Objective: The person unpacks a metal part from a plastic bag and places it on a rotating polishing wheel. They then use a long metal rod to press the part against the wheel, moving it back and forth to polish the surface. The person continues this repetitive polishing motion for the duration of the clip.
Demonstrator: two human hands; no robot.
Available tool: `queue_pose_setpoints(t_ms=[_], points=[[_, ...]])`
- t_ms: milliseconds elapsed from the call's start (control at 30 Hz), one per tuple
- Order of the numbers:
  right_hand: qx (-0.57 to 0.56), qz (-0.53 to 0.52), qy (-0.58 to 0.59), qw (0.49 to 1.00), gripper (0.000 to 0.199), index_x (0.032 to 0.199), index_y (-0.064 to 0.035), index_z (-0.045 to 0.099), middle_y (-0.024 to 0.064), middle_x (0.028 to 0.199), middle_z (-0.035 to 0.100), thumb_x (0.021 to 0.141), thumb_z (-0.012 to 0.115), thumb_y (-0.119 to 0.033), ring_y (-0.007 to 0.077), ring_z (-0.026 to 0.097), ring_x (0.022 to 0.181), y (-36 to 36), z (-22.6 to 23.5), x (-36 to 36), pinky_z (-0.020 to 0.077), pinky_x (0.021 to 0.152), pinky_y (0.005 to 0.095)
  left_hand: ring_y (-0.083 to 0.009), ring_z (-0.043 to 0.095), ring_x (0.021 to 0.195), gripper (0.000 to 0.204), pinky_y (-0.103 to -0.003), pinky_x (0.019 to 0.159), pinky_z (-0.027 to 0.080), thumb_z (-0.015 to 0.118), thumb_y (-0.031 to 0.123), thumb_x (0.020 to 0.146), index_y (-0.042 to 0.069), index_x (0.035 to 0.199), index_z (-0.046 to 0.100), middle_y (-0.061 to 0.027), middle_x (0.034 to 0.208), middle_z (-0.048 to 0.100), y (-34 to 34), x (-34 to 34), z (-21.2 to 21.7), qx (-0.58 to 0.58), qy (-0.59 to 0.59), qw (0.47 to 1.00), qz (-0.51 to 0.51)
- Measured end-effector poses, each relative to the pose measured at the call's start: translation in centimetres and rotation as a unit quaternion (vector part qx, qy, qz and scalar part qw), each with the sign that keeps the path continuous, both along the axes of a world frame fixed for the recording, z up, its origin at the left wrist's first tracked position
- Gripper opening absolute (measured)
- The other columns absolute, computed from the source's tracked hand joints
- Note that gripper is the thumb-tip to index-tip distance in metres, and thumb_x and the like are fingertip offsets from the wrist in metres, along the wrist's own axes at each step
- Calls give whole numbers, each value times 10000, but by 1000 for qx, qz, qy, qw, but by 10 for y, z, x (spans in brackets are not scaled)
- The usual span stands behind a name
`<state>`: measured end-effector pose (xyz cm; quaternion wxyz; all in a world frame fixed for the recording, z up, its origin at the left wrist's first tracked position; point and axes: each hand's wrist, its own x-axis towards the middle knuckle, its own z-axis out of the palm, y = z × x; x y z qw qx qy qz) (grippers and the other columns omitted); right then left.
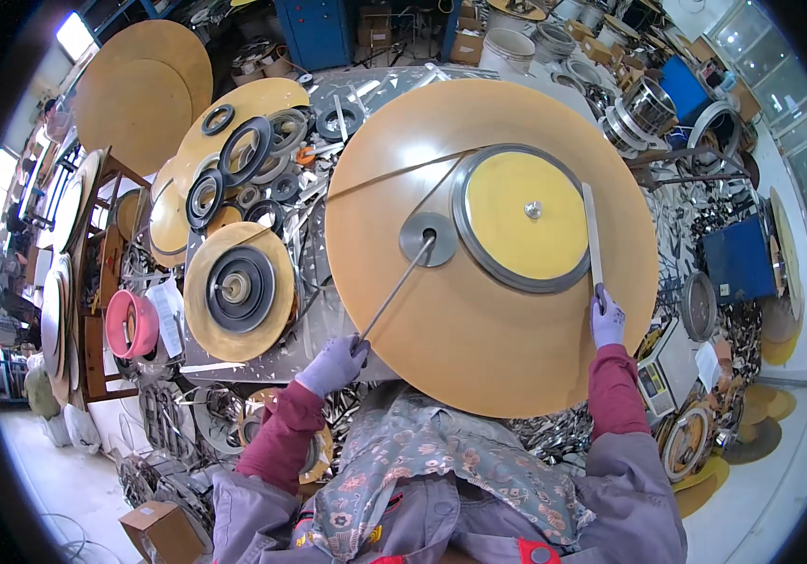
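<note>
A large tan round disc (375,329) lies before me. On it sits a yellow round plate (507,207) with a small metal knob at its middle and a dark grey ring (516,280) around its edge. My left hand (333,366), in a pale purple glove, is closed around a thin metal rod (392,297). The rod's far end meets the hole of a small grey disc (441,248). My right hand (608,318), gloved too, grips a flat metal bar (593,226) that stands along the ring's right side. Thin dark strips (394,171) run from the ring toward the left.
Left on the table, a smaller tan disc (198,291) bears dark rings, with black rings (245,150) and metal scraps behind. A pink basin (121,324) stands farther left. At right are a scale (654,387), a blue box (738,261) and heaped metal offcuts. White buckets (507,52) stand behind.
</note>
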<state>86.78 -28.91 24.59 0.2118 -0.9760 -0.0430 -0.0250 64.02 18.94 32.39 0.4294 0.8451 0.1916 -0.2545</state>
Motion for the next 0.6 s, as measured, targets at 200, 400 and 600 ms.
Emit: queue_pose_setpoints(t_ms=[200,400,600], points=[[4,32,-14,999,366,1236,-105,555,210,980,621,882,527,-194,369,604,892,36,23,-7,481,783,424,-409,603,783,305,-466,697,454,489,255,913,-29,880,594,-233,781,624,-9,-19,-25,19,-68,997,-21],[-21,258,12,966,404,1254,-158,525,173,890,553,856,584,-194,338,583,712,139,38,-113,492,630,439,-412,604,805,312,-463,721,457,493,264,902,-30,885,595,-240,796,625,-5,-17,-12,27,-44,998,38],[-1,269,14,963,391,1249,-185,526,158,921,560,864,577,-231,321,600,742,156,29,-111,503,628,427,-409,601,805,321,-463,725,456,486,269,904,-33,890,595,-243,798,623,5,-20,-18,26,-43,999,18]])
